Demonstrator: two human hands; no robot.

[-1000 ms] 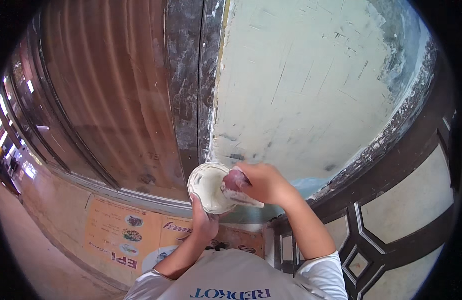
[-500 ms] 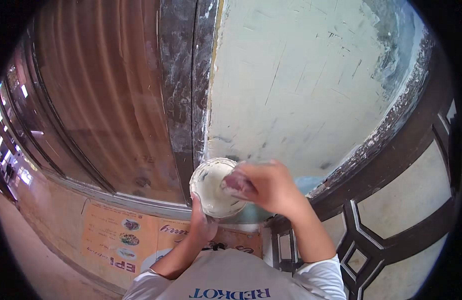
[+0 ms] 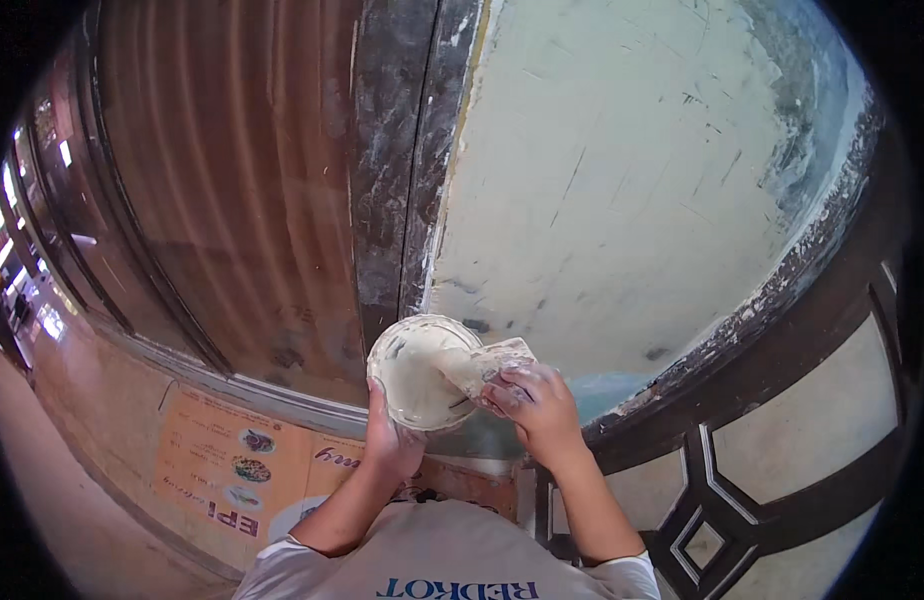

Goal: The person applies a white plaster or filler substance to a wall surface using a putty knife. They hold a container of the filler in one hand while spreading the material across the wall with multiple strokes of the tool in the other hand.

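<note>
A round tub (image 3: pixel 392 400) of creamy white putty sits low in the middle of the view, its rim crusted. My left hand (image 3: pixel 394 440) grips it at the near left side, thumb up along the wall. In my right hand (image 3: pixel 544 415) is a flat scraper (image 3: pixel 500 362) thickly coated with the same putty. The scraper slants over the tub's right side, its lower end at the putty inside. White smears cover my right fingers. The coating hides the scraper's exact shape.
Ahead on the right stands a pale coated panel (image 3: pixel 602 200) with dark scratches. A dark, smeared wooden post (image 3: pixel 402 150) separates it from brown glass (image 3: pixel 222 200). Dark lattice woodwork (image 3: pixel 782 440) curves along the right. An orange printed sheet (image 3: pixel 212 460) lies at lower left.
My right hand has turned and lowered slightly, and the scraper now shows its putty-coated face, tilted into the tub. My left hand still holds the tub. The view has shifted slightly.
</note>
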